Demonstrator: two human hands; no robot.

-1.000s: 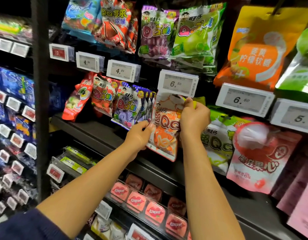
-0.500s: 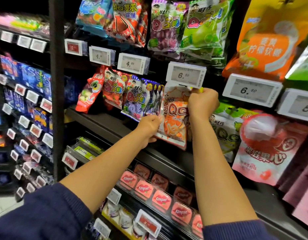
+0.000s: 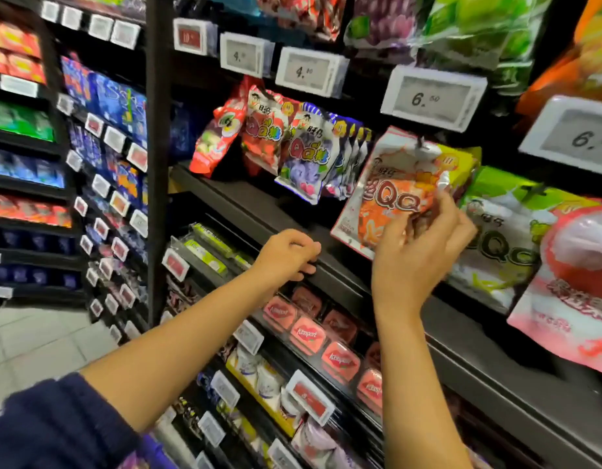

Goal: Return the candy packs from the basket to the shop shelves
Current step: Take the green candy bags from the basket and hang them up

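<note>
Right hand (image 3: 418, 252) pinches the hung orange-and-white foil candy pack (image 3: 390, 194); it should let go gently. Left hand (image 3: 286, 255), loosely curled, holds nothing.

1. The right hand (image 3: 418, 255) covers the lower right part of the orange candy bag (image 3: 390, 194), so the words there cannot be read.
2. The hook that holds the orange candy bag is too dark to see.
3. The green bags (image 3: 495, 25) at the top are cut off by the top edge.
4. The pink bag (image 3: 573, 299) runs off the right edge.
5. The price tag (image 3: 573, 137) on the far right is cut off; only a "6" shows.
6. The small numbers on the other price tags are too blurry to read.
7. The boxes (image 3: 22, 120) on the far left shelves are blurry.
8. The left hand (image 3: 286, 255) curls its fingers; whether it holds something cannot be told.
</note>
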